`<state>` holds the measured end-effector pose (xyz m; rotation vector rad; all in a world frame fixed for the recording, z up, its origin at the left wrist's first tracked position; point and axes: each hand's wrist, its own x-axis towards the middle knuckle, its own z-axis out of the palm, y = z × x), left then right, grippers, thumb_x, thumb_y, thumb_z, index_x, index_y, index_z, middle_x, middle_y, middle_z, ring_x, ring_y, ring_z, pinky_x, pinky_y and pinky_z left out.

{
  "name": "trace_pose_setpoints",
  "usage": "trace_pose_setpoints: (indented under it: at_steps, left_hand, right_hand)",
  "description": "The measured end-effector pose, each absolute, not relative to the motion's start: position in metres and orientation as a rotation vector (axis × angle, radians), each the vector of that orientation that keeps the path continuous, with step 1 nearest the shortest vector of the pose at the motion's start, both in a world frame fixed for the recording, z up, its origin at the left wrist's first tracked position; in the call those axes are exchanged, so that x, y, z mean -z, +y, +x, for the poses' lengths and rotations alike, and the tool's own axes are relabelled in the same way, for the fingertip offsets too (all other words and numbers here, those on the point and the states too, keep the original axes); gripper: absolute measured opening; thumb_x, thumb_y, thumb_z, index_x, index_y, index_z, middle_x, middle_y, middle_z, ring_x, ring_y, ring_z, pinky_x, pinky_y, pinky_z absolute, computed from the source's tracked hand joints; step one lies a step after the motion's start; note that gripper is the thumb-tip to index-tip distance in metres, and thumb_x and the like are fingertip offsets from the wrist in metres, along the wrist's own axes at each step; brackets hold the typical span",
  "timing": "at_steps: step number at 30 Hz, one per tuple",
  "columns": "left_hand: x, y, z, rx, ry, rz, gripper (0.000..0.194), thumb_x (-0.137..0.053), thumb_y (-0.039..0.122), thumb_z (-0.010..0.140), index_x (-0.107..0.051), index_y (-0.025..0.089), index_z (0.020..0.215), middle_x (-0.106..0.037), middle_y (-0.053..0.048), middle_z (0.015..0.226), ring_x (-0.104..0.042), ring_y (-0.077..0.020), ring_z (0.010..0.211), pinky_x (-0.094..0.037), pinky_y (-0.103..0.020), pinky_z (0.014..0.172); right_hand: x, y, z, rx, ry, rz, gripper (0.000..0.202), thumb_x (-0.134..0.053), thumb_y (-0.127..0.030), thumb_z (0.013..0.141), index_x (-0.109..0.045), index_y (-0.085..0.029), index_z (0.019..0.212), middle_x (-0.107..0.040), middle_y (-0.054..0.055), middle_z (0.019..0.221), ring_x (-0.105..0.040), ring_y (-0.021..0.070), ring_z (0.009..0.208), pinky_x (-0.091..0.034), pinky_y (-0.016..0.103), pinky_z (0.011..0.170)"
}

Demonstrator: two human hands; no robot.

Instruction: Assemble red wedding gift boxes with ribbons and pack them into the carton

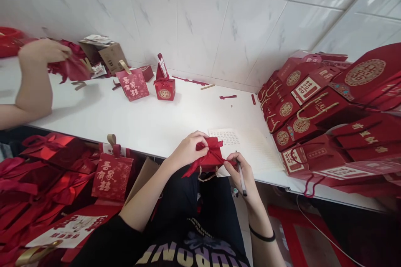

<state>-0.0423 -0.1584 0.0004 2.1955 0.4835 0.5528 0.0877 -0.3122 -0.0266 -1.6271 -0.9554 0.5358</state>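
Note:
At the table's front edge sits a small red gift box (212,160) with a red ribbon (216,143) across its top. My left hand (189,150) is closed on the ribbon at the box's left side, and a ribbon tail hangs below it. My right hand (243,171) pinches another ribbon end to the right of the box. A pen (241,178) is tucked in the same hand, pointing down. Twisted rope (205,179) shows under the box. A handwritten sheet of paper (231,136) lies partly beneath the box.
Red gift bags (300,125) are piled on the right. Two finished boxes, one with gold lettering (133,85) and one with a ribbon (164,90), stand behind. A co-worker's hand (44,51) holds red fabric at left. More red boxes (53,179) fill the lower left.

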Motion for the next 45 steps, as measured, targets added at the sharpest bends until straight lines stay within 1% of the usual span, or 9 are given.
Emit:
trace_pose_setpoints:
  at_steps: [3,6,9,11,14,19,28,37,45]
  left_hand:
    - [0.000,-0.156,-0.044,-0.544,0.449,2.190,0.005,-0.056,0.020,0.080,-0.058,0.020,0.076,-0.056,-0.003,0.113,-0.055,-0.0175,0.104,-0.044,-0.037,0.094]
    - [0.003,-0.153,-0.049,-0.584,0.400,2.135,0.012,-0.056,0.027,0.081,-0.058,0.021,0.090,-0.053,-0.005,0.120,-0.049,-0.0199,0.117,-0.039,-0.039,0.101]
    - [0.005,-0.150,-0.057,-0.694,0.419,2.039,0.020,-0.052,0.026,0.081,-0.055,0.021,0.100,-0.049,-0.007,0.127,-0.038,-0.0228,0.128,-0.035,-0.041,0.105]
    - [0.006,-0.151,-0.062,-0.753,0.481,2.021,0.017,-0.048,0.023,0.082,-0.055,0.021,0.097,-0.048,-0.007,0.127,-0.036,-0.0235,0.129,-0.034,-0.042,0.105]
    - [0.006,-0.155,-0.067,-0.820,0.654,2.085,0.013,-0.052,0.024,0.080,-0.056,0.021,0.091,-0.051,-0.007,0.119,-0.044,-0.0228,0.119,-0.035,-0.043,0.103]
    - [0.006,-0.165,-0.069,-0.843,0.790,2.237,0.007,-0.060,0.025,0.076,-0.058,0.019,0.081,-0.053,-0.005,0.096,-0.049,-0.0213,0.101,-0.041,-0.041,0.094]
    - [0.005,-0.171,-0.057,-0.859,0.737,2.107,0.006,-0.053,0.019,0.079,-0.051,0.019,0.074,-0.054,0.001,0.077,-0.053,-0.0121,0.071,-0.046,-0.026,0.068]
    - [0.008,-0.176,-0.050,-0.916,0.864,2.241,0.004,-0.050,0.019,0.078,-0.048,0.020,0.080,-0.058,0.003,0.068,-0.058,-0.0121,0.060,-0.046,-0.024,0.059]
    - [0.011,-0.180,-0.049,-0.839,1.049,2.493,0.008,-0.045,0.016,0.078,-0.046,0.021,0.084,-0.053,0.003,0.057,-0.057,-0.0151,0.052,-0.041,-0.025,0.051]
  right_hand:
    - [0.027,-0.320,0.091,-0.510,-1.006,-1.673,0.019,-0.055,-0.038,0.079,-0.050,-0.020,0.081,-0.053,-0.001,0.069,-0.051,0.0150,0.060,-0.042,0.028,0.059]
    - [0.019,-0.323,0.096,-0.175,-1.016,-1.758,0.025,-0.059,-0.040,0.080,-0.052,-0.020,0.093,-0.061,0.006,0.090,-0.058,0.0219,0.084,-0.045,0.037,0.074]
    - [0.003,-0.317,0.093,0.187,-1.109,-1.688,0.023,-0.060,-0.034,0.082,-0.049,-0.022,0.098,-0.059,0.010,0.109,-0.054,0.0252,0.104,-0.042,0.044,0.088]
    - [-0.005,-0.307,0.087,0.214,-1.278,-1.610,0.015,-0.057,-0.029,0.084,-0.049,-0.023,0.096,-0.058,0.010,0.113,-0.051,0.0248,0.110,-0.040,0.044,0.092]
    - [-0.008,-0.287,0.079,0.088,-1.488,-1.605,0.007,-0.053,-0.023,0.086,-0.051,-0.025,0.092,-0.062,0.007,0.108,-0.053,0.0247,0.106,-0.039,0.045,0.091]
    - [0.005,-0.269,0.078,-0.094,-1.555,-1.639,0.009,-0.052,-0.021,0.085,-0.053,-0.024,0.093,-0.064,0.005,0.102,-0.055,0.0248,0.095,-0.038,0.045,0.088]
    - [0.024,-0.269,0.073,-0.188,-1.357,-1.596,0.010,-0.051,-0.023,0.084,-0.056,-0.023,0.092,-0.064,0.005,0.096,-0.055,0.0230,0.094,-0.042,0.041,0.086]
    - [0.027,-0.267,0.067,-0.248,-1.186,-1.583,0.009,-0.052,-0.025,0.082,-0.055,-0.023,0.090,-0.063,0.005,0.095,-0.057,0.0229,0.096,-0.044,0.040,0.085]
    - [0.028,-0.266,0.066,-0.248,-1.175,-1.587,0.009,-0.053,-0.025,0.081,-0.056,-0.023,0.090,-0.063,0.005,0.093,-0.057,0.0232,0.095,-0.044,0.041,0.086]
